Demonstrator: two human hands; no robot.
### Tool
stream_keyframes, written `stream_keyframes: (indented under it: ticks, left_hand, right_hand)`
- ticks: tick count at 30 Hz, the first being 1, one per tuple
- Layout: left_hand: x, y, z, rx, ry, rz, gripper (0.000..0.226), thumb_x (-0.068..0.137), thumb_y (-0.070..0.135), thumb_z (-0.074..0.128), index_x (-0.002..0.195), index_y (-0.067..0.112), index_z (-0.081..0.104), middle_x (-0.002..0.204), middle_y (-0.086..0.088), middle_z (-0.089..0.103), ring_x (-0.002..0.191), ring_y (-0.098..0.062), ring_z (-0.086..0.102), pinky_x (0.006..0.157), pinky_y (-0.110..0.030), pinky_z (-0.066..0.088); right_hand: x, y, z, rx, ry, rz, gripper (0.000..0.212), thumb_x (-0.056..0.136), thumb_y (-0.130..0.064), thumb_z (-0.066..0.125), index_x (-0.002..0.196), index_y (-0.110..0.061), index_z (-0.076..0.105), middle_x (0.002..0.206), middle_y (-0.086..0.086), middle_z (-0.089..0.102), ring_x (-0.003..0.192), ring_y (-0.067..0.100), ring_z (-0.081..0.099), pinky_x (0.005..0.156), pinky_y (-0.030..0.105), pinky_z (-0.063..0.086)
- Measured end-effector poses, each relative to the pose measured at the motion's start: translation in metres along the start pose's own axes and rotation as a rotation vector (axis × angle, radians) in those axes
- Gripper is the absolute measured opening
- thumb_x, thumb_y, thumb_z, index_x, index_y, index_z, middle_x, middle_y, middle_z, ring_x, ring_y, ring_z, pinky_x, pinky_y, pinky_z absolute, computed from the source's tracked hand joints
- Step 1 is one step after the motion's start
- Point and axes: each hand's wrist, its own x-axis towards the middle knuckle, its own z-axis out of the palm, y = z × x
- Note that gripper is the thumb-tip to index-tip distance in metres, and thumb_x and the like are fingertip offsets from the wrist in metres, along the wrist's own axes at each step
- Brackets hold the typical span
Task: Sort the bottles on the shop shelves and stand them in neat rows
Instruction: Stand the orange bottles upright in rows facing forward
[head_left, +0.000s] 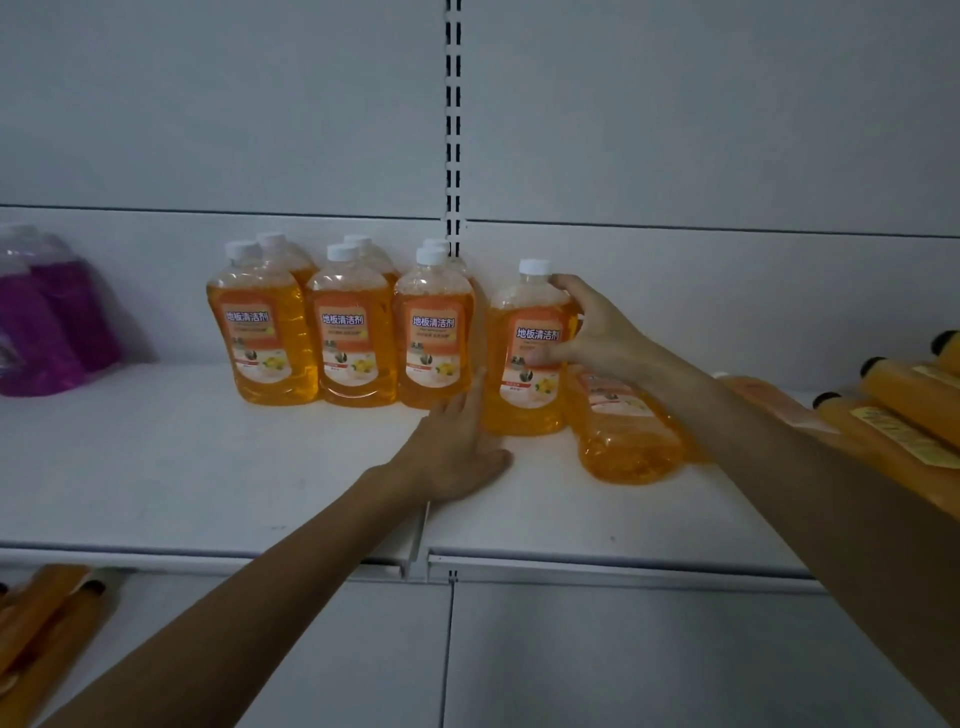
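Note:
Several orange floor-cleaner bottles with white caps (350, 332) stand two deep in a row on the white shelf (208, 467). One more upright orange bottle (524, 358) stands just right of that row, and my right hand (592, 332) grips its right side. My left hand (457, 452) lies flat on the shelf with fingers spread, touching the base of that bottle on its left. Another orange bottle (628, 436) lies on its side to the right, partly behind my right forearm.
Purple bottles (47, 322) stand at the far left of the shelf. Orange tube-shaped bottles with black caps (904, 410) lie piled at the right edge. More orange tubes (41, 618) lie on the lower shelf at bottom left. A slotted upright (453, 130) splits the back panel.

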Motion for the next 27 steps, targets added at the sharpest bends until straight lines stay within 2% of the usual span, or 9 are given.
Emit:
stream_keyframes:
  ticks: [2, 5, 7, 11, 13, 16, 21, 24, 27]
  left_hand:
    - [-0.003, 0.003, 0.004, 0.115, 0.022, -0.03, 0.086, 0.09, 0.043, 0.052, 0.149, 0.021, -0.006, 0.153, -0.002, 0.019, 0.14, -0.026, 0.02, 0.114, -0.042, 0.023]
    - [-0.007, 0.007, 0.006, 0.288, 0.021, -0.005, 0.052, 0.094, 0.042, 0.041, 0.138, 0.015, 0.033, 0.133, -0.008, 0.04, 0.125, -0.025, 0.035, 0.102, -0.035, 0.032]
    - [-0.009, 0.008, 0.005, 0.316, -0.009, -0.016, 0.044, 0.095, 0.041, 0.038, 0.129, 0.012, 0.045, 0.129, -0.009, 0.043, 0.121, -0.022, 0.036, 0.099, -0.033, 0.033]
    - [-0.009, 0.01, 0.004, 0.324, -0.024, -0.029, 0.045, 0.096, 0.04, 0.037, 0.131, 0.012, 0.043, 0.132, -0.009, 0.041, 0.122, -0.022, 0.035, 0.1, -0.033, 0.033]
    - [-0.008, 0.011, 0.005, 0.328, -0.033, -0.037, 0.047, 0.096, 0.041, 0.036, 0.132, 0.013, 0.042, 0.134, -0.009, 0.04, 0.124, -0.021, 0.034, 0.101, -0.033, 0.033]
    - [-0.008, 0.011, 0.004, 0.322, -0.024, -0.041, 0.047, 0.096, 0.041, 0.036, 0.133, 0.013, 0.041, 0.136, -0.008, 0.039, 0.126, -0.021, 0.033, 0.102, -0.033, 0.033]
    - [-0.009, 0.013, 0.003, 0.312, -0.041, -0.055, 0.048, 0.095, 0.042, 0.037, 0.134, 0.013, 0.041, 0.137, -0.009, 0.039, 0.126, -0.021, 0.034, 0.102, -0.033, 0.033]
    - [-0.011, 0.016, 0.001, 0.279, -0.038, -0.073, 0.05, 0.095, 0.041, 0.04, 0.137, 0.014, 0.04, 0.139, -0.008, 0.038, 0.128, -0.022, 0.034, 0.103, -0.034, 0.032]
    - [-0.012, 0.018, 0.0, 0.245, -0.026, -0.105, 0.049, 0.094, 0.04, 0.042, 0.135, 0.014, 0.043, 0.139, -0.007, 0.041, 0.126, -0.021, 0.037, 0.103, -0.034, 0.035]
  right_hand:
    - [0.005, 0.004, 0.002, -0.054, 0.009, -0.014, 0.084, 0.071, -0.015, 0.081, 0.139, -0.025, 0.032, 0.116, -0.008, 0.051, 0.098, 0.008, 0.057, 0.071, 0.015, 0.05]
    - [0.015, 0.012, 0.009, -0.099, 0.066, -0.032, 0.086, 0.073, -0.017, 0.08, 0.142, -0.025, 0.029, 0.122, -0.004, 0.05, 0.104, 0.011, 0.054, 0.078, 0.019, 0.048]
    - [0.025, 0.017, 0.012, -0.168, 0.119, -0.031, 0.088, 0.071, -0.021, 0.081, 0.143, -0.026, 0.029, 0.127, 0.003, 0.047, 0.11, 0.017, 0.053, 0.085, 0.026, 0.048]
    - [0.045, 0.024, 0.014, -0.339, 0.147, 0.008, 0.09, 0.073, -0.028, 0.08, 0.145, -0.028, 0.026, 0.126, 0.009, 0.04, 0.113, 0.022, 0.048, 0.094, 0.034, 0.044]
    - [0.053, 0.026, 0.016, -0.342, 0.156, 0.011, 0.09, 0.072, -0.028, 0.08, 0.145, -0.027, 0.027, 0.125, 0.008, 0.043, 0.111, 0.02, 0.048, 0.095, 0.034, 0.044]
    - [0.061, 0.029, 0.02, -0.303, 0.167, 0.01, 0.093, 0.068, -0.026, 0.083, 0.143, -0.026, 0.03, 0.125, 0.013, 0.048, 0.114, 0.028, 0.053, 0.096, 0.039, 0.048]
    - [0.061, 0.029, 0.027, -0.326, 0.246, -0.017, 0.085, 0.071, -0.02, 0.082, 0.14, -0.02, 0.031, 0.126, 0.014, 0.044, 0.117, 0.03, 0.05, 0.095, 0.04, 0.049]
    - [0.052, 0.024, 0.026, -0.473, 0.263, 0.039, 0.083, 0.073, -0.031, 0.079, 0.135, -0.009, 0.029, 0.129, 0.015, 0.041, 0.119, 0.03, 0.046, 0.093, 0.038, 0.046]
    - [0.042, 0.028, 0.009, -0.556, 0.217, 0.108, 0.084, 0.074, -0.046, 0.074, 0.135, -0.009, 0.031, 0.13, 0.013, 0.043, 0.118, 0.03, 0.047, 0.089, 0.041, 0.045]
